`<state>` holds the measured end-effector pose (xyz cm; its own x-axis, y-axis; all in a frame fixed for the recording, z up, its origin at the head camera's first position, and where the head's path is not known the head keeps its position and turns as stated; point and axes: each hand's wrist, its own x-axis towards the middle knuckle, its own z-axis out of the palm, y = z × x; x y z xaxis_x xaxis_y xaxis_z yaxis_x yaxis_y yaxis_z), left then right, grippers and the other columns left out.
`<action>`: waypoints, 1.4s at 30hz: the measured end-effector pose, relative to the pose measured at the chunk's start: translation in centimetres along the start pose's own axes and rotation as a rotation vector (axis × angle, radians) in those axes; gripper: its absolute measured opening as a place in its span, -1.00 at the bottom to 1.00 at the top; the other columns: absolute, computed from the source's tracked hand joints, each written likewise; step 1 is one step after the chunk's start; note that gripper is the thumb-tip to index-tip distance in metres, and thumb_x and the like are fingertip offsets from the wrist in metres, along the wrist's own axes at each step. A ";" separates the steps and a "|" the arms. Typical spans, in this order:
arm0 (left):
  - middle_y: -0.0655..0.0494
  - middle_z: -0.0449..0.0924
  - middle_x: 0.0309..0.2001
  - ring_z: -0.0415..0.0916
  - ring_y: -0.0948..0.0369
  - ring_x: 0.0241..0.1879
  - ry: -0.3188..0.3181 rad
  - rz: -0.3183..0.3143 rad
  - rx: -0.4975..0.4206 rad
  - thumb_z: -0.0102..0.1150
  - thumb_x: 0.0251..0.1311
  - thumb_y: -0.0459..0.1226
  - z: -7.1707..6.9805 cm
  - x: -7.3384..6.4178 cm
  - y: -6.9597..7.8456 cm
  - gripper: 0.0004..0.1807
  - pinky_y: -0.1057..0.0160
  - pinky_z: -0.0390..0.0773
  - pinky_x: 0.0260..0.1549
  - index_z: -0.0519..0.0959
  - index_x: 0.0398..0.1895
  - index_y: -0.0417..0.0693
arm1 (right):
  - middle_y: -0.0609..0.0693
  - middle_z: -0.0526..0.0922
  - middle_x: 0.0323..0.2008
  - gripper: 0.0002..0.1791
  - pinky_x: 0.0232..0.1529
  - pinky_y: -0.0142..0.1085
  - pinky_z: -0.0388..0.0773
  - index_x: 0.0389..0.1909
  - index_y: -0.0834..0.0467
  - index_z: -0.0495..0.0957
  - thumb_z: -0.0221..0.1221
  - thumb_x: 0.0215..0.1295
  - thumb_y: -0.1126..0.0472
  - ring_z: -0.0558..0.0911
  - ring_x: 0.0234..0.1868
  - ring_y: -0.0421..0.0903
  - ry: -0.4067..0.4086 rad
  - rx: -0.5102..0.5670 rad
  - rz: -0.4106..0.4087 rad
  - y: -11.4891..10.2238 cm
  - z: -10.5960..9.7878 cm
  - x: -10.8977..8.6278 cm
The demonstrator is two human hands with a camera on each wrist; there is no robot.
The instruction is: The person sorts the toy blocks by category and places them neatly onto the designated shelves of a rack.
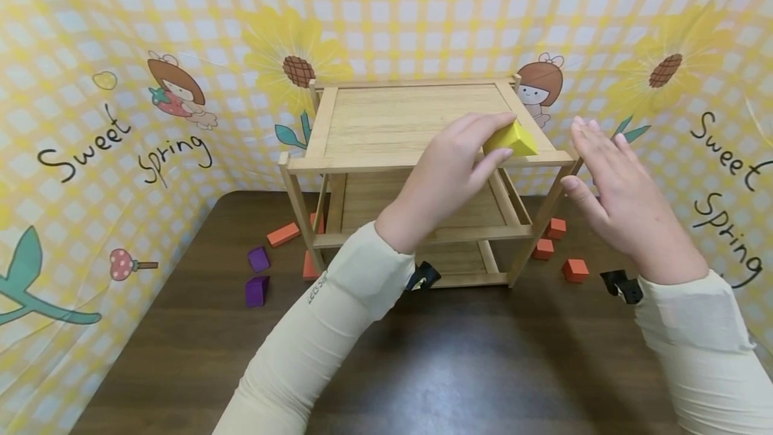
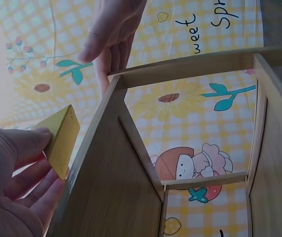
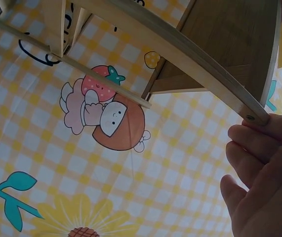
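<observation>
My left hand point(image 1: 451, 170) pinches a yellow triangular block point(image 1: 514, 140) between thumb and fingers, over the front right part of a wooden shelf rack's top board point(image 1: 392, 119). In the left wrist view the block point(image 2: 65, 142) shows its flat triangular side close above the top edge of the rack. Beside the rack's front right corner is my right hand point(image 1: 625, 203), fingers extended and holding nothing. The right wrist view has its fingertips point(image 3: 247, 136) right at the end of the rack's wooden rail point(image 3: 190, 64).
Left of the rack lie purple blocks point(image 1: 256, 292) and orange blocks point(image 1: 282, 234), some partly behind its leg. Several orange cubes point(image 1: 576, 270) sit to its right on the dark table point(image 1: 423, 361). A checked cloth point(image 1: 386, 12) hangs behind and at both sides.
</observation>
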<state>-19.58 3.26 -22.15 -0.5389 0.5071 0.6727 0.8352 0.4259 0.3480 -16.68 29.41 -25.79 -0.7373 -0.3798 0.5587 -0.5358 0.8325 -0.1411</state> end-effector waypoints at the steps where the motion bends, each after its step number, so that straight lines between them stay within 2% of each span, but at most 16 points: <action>1: -0.11 0.59 0.19 0.50 0.14 0.16 -0.004 0.002 0.004 0.18 0.43 -0.30 0.1 0.1 0.1 -0.55 0.50 0.35 0.18 0.49 0.31 -0.29 | 0.17 0.08 0.57 -0.26 0.58 -0.05 -0.24 0.60 0.20 0.03 -0.19 0.62 -0.17 0.04 0.59 0.08 0.003 0.000 -0.001 0.0 0.0 0.0; 11: -0.09 0.60 0.16 0.52 0.12 0.15 -0.033 -0.005 0.067 0.15 0.45 -0.30 0.8 0.5 0.2 -0.56 0.48 0.33 0.23 0.48 0.32 -0.29 | 0.16 0.11 0.56 -0.27 0.58 -0.04 -0.22 0.60 0.17 0.04 -0.15 0.62 -0.15 0.07 0.58 0.08 0.027 0.016 -0.012 0.1 0.1 0.1; 21: -0.06 0.59 0.19 0.51 0.09 0.21 -0.093 -0.033 0.171 0.13 0.47 -0.26 1.0 0.6 0.5 -0.55 0.39 0.34 0.30 0.47 0.34 -0.26 | 0.16 0.11 0.56 -0.26 0.58 -0.06 -0.21 0.60 0.17 0.05 -0.14 0.61 -0.17 0.07 0.58 0.07 0.038 0.013 -0.015 0.0 0.2 0.1; 28: -0.06 0.60 0.18 0.52 0.08 0.20 -0.100 -0.018 0.236 0.12 0.48 -0.25 1.3 0.7 0.5 -0.55 0.36 0.38 0.29 0.47 0.34 -0.25 | 0.14 0.10 0.57 -0.26 0.58 -0.08 -0.22 0.60 0.16 0.04 -0.14 0.61 -0.16 0.05 0.59 0.06 0.025 0.022 -0.002 0.0 0.2 0.0; 42: -0.03 0.57 0.22 0.50 0.12 0.22 -0.146 -0.056 0.277 0.08 0.50 -0.22 1.3 0.6 0.7 -0.53 0.35 0.38 0.29 0.43 0.38 -0.22 | 0.16 0.11 0.56 -0.27 0.58 -0.08 -0.20 0.60 0.17 0.05 -0.13 0.61 -0.15 0.06 0.58 0.07 0.030 0.026 0.000 0.0 0.2 0.0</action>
<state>-19.42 4.80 -22.35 -0.6099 0.5707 0.5499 0.7528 0.6340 0.1771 -16.78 29.27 -25.95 -0.7246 -0.3674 0.5831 -0.5468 0.8215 -0.1619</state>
